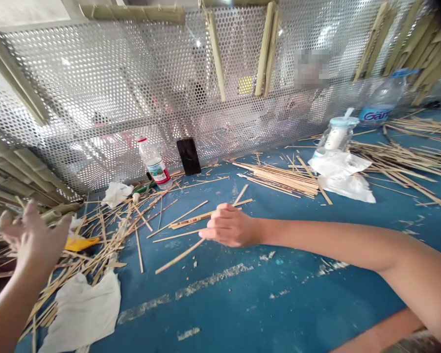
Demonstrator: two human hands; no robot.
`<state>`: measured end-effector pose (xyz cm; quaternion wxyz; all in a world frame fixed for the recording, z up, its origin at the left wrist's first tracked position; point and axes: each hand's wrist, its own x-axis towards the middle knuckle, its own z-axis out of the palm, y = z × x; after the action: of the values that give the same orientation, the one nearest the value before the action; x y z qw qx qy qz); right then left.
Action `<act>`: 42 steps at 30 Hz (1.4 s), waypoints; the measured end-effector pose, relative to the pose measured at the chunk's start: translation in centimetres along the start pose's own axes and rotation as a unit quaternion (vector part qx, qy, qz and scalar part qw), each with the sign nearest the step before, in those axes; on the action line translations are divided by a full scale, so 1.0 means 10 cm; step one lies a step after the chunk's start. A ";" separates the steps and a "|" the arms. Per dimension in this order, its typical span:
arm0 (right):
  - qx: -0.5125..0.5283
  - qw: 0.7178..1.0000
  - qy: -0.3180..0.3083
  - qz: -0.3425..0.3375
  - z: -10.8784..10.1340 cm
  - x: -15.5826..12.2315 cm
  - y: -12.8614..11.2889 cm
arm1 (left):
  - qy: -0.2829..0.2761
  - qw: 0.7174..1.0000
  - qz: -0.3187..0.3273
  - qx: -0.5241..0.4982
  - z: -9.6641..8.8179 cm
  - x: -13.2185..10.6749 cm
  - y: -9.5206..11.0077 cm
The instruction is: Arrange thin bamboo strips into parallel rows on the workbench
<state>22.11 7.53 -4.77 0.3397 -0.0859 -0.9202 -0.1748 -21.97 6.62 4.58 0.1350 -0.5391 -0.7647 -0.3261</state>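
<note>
My right hand (230,226) is closed in a fist low over the blue tabletop (242,304). A thin bamboo strip (178,257) juts from its finger side toward the lower left. Beside the knuckles lie a few more loose strips (191,219), partly hidden behind the hand. At the far left, my left hand (35,238) is raised with its fingers spread, and I see nothing in it. Below and beyond it spreads a messy heap of bamboo strips (110,245), with something yellow (81,242) among them.
A white cloth (84,309) lies at the front left. Along the perforated metal screen (132,93) stand a plastic bottle (156,169) and a black phone (188,156). Farther right are a strip bundle (282,179), crumpled tissue (345,179), a lidded cup (337,135) and a large bottle (384,100).
</note>
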 end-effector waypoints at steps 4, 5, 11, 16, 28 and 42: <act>0.097 0.975 0.028 0.198 -0.17 0.23 -0.03 | -0.044 0.971 0.218 -0.088 0.06 -0.39 0.60; 0.120 0.966 0.036 0.226 -0.25 0.30 -0.03 | -0.076 0.952 0.267 -0.131 0.09 -0.51 0.73; 0.169 0.947 0.031 0.272 -0.69 0.61 -0.01 | -0.249 0.881 0.281 -0.287 0.04 -1.17 1.42; 0.168 0.952 0.028 0.255 -0.89 0.64 -0.05 | -0.175 0.859 0.211 -0.431 -0.08 -1.26 1.95; 0.352 0.862 0.031 0.363 -1.21 0.64 0.02 | -0.170 0.870 0.131 -0.444 -0.14 -1.29 2.30; 0.201 0.894 0.045 0.398 -1.57 0.52 0.54 | -0.328 0.863 0.384 -0.011 0.64 -1.22 1.95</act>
<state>29.07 6.79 11.18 0.4316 -0.3667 -0.8086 0.1594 1.42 5.78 -0.10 -0.0153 -0.8672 -0.4940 -0.0611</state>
